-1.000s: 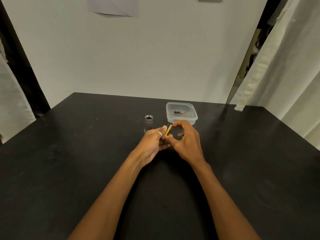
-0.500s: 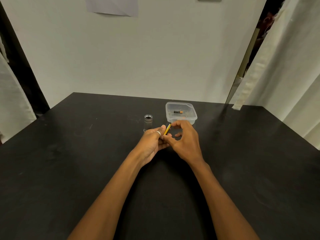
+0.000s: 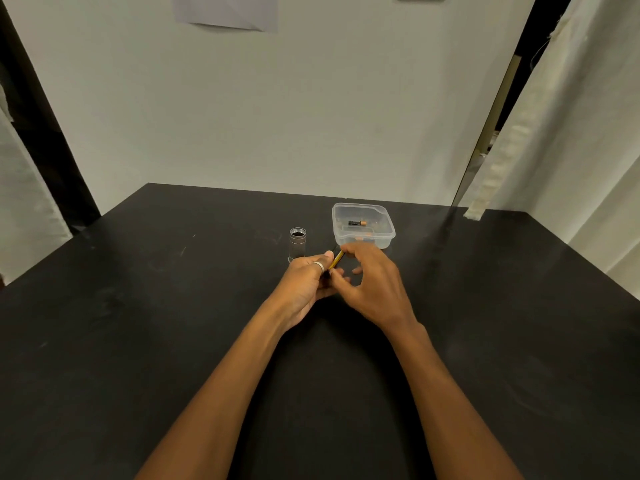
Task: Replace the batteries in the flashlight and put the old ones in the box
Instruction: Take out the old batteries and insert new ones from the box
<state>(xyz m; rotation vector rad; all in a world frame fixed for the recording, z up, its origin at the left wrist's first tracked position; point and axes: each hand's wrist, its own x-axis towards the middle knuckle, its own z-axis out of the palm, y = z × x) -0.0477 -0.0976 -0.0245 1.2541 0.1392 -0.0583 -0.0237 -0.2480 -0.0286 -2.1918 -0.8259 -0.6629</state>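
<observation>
Clamps left hand (image 3: 304,282) grip round tilted yellow battery (image 3: 336,259) at worktop (image 3: 138,341) centre; pinches its top in right hand (image 3: 374,289) grip. Toward far edge: upright flashlight tube (image 3: 297,244) beside box (image 3: 388,233) containing old battery (image 3: 356,223).

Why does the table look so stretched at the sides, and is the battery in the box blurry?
Head view: the wide-angle lens fans the table outward and tilts the curtain; the battery in the clear box is tiny yet fairly sharp.
</observation>
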